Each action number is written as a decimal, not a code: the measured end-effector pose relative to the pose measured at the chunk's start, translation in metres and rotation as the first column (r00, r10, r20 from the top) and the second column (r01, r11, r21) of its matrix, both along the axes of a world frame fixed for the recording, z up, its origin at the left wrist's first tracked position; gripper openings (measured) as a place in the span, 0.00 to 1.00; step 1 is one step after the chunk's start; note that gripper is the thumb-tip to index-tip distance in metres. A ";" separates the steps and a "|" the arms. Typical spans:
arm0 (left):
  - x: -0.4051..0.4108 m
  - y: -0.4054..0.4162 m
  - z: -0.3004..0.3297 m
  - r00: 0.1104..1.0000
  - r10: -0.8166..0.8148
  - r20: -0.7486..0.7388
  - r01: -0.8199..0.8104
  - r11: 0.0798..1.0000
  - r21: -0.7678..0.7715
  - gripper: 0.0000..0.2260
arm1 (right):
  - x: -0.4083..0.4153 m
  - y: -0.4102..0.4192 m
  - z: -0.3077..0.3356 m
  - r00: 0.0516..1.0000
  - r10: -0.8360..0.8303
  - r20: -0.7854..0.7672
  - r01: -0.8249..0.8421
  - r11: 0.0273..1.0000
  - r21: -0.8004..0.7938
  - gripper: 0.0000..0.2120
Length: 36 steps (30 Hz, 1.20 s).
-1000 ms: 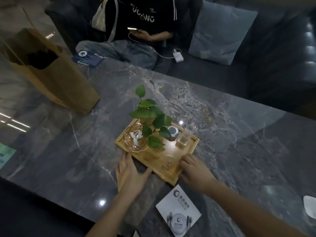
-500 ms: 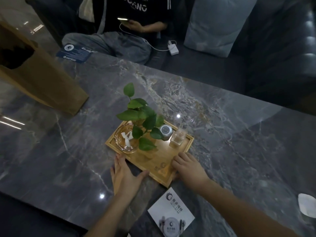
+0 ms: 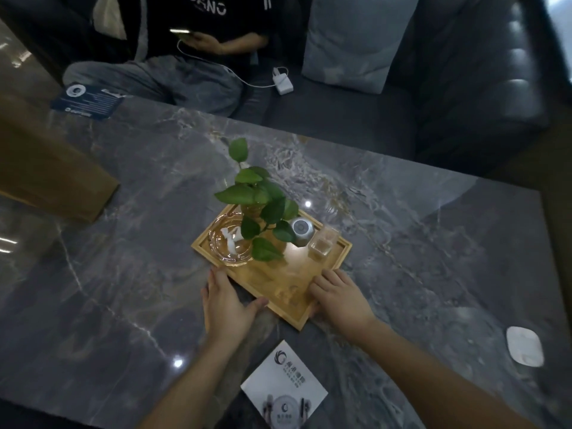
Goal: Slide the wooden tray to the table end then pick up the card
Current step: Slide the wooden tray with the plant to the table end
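Observation:
A wooden tray lies in the middle of the grey marble table. It carries a glass ashtray, a leafy plant in a glass, a small round grey device and a small glass cup. My left hand lies flat against the tray's near-left edge, fingers together and thumb spread. My right hand curls over the tray's near-right corner. A white card with a logo lies on the table between my forearms, close to the near edge.
A brown paper bag lies at the left. A dark blue leaflet sits at the far left edge. A white oval object rests at the right. Across the table a person sits on a dark sofa holding a phone, beside a grey cushion.
Both hands stay on the tray's near edge. Tray and hands sit slightly farther from the card, and the whole scene has shifted in the view as my head moved.

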State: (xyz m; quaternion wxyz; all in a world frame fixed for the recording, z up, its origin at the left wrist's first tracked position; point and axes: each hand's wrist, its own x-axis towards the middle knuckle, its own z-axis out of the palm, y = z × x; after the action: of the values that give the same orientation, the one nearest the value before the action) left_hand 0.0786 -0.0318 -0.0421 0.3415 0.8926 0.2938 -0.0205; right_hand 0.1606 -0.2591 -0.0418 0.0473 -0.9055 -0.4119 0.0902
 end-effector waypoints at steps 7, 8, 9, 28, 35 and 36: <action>0.033 -0.034 -0.003 0.998 -0.068 -0.015 0.067 0.997 -0.025 0.46 | 0.007 -0.039 0.002 0.995 -0.103 0.004 0.103 0.995 -0.007 0.20; 0.036 -0.041 -0.003 0.997 -0.080 -0.014 0.080 0.996 -0.031 0.46 | 0.008 -0.046 0.004 0.993 -0.117 -0.003 0.117 0.993 -0.014 0.20; 0.037 -0.042 -0.004 0.996 -0.087 -0.014 0.086 0.996 -0.031 0.46 | 0.008 -0.047 0.004 0.993 -0.116 -0.003 0.116 0.993 -0.015 0.20; 0.078 -0.135 -0.007 0.969 -0.233 -0.084 0.234 0.972 0.004 0.50 | 0.020 -0.151 0.000 0.977 -0.214 0.005 0.214 0.976 -0.036 0.23; 0.086 -0.161 -0.004 0.963 -0.263 -0.062 0.261 0.965 -0.036 0.50 | 0.022 -0.180 -0.002 0.971 -0.236 0.043 0.237 0.971 -0.016 0.21; 0.087 -0.164 -0.004 0.962 -0.264 -0.067 0.263 0.964 -0.033 0.50 | 0.023 -0.183 -0.003 0.971 -0.234 0.046 0.235 0.972 -0.022 0.21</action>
State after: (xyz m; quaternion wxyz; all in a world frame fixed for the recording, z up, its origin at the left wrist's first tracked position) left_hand 0.1657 -0.1961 -0.0464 0.3354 0.9184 0.1840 -0.1008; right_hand 0.1834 -0.4419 -0.0446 0.0364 -0.9501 -0.3018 0.0701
